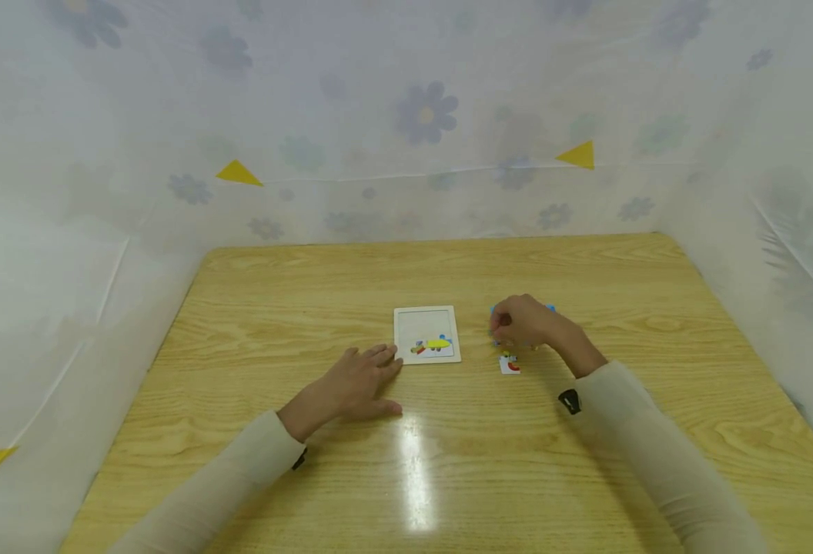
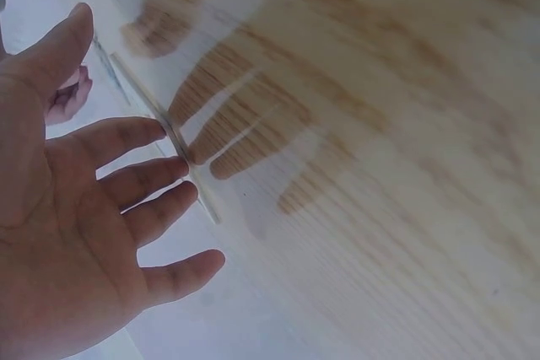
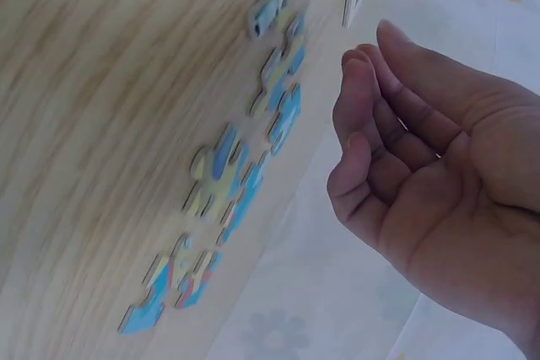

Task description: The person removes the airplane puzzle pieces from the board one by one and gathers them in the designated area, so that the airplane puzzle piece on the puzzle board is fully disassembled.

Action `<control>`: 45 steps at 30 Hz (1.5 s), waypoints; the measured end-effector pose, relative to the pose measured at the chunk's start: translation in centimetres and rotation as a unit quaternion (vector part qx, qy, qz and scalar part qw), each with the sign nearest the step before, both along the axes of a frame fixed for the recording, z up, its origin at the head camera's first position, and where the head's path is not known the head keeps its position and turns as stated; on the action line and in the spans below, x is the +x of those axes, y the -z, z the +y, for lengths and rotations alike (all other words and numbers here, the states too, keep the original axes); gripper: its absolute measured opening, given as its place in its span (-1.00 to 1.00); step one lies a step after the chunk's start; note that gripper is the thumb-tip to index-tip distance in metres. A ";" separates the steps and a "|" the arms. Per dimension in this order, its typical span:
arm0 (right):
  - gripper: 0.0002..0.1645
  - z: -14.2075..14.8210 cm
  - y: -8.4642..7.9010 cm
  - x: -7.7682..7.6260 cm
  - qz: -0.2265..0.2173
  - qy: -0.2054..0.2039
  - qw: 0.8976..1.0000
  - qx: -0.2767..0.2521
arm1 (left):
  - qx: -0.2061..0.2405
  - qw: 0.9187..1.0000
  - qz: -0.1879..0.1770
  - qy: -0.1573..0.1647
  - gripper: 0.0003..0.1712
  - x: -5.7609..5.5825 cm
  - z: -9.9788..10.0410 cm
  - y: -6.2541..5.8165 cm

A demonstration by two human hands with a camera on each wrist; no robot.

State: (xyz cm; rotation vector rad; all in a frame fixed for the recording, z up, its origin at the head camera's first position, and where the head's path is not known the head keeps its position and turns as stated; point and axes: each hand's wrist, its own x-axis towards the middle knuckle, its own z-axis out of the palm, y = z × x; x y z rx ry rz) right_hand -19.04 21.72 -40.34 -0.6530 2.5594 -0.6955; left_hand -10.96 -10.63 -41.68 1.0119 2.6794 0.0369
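A shallow white square puzzle frame [image 1: 423,311] lies on the table. Along its near side is a joined strip of puzzle pieces [image 1: 437,345] with a yellow shape on it. My left hand [image 1: 358,385], fingers spread, touches the frame's left edge with its fingertips; the left wrist view shows its bare palm [image 2: 76,217]. To the right of the frame, my right hand [image 1: 523,319] hovers above loose jigsaw pieces, its fingers loosely bent. No piece shows between thumb and fingers in the right wrist view. Several pieces, including a blue-and-yellow piece [image 3: 218,170], lie below it.
Nearer me than the right hand lies a white piece with red [image 1: 510,365]. The wooden table [image 1: 296,292] is bounded by a pale flowered curtain [image 1: 365,138] behind and at both sides. Yellow triangles [image 1: 239,173] hang on the curtain.
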 end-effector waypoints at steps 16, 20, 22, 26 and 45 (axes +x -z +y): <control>-0.74 -5.0 1.3 -0.2 0.012 0.005 0.996 -0.093 | 0.000 1.000 0.000 0.004 -0.11 0.2 -0.1 -0.2; -0.75 -6.3 1.3 -0.1 0.010 -0.003 0.997 -0.079 | -0.002 1.000 -0.002 0.002 -0.12 0.2 0.0 -0.1; -0.75 -6.7 1.4 0.0 0.008 -0.006 0.997 -0.071 | -0.002 1.000 0.001 0.003 -0.12 0.1 0.0 -0.1; -0.73 -7.5 1.5 0.2 -0.004 -0.017 0.998 -0.059 | -0.005 1.000 0.004 0.004 -0.10 0.1 0.2 0.1; -0.70 -8.7 2.3 1.0 -0.005 -0.031 0.999 -0.023 | 0.001 1.000 -0.006 0.001 -0.12 0.4 0.4 -0.3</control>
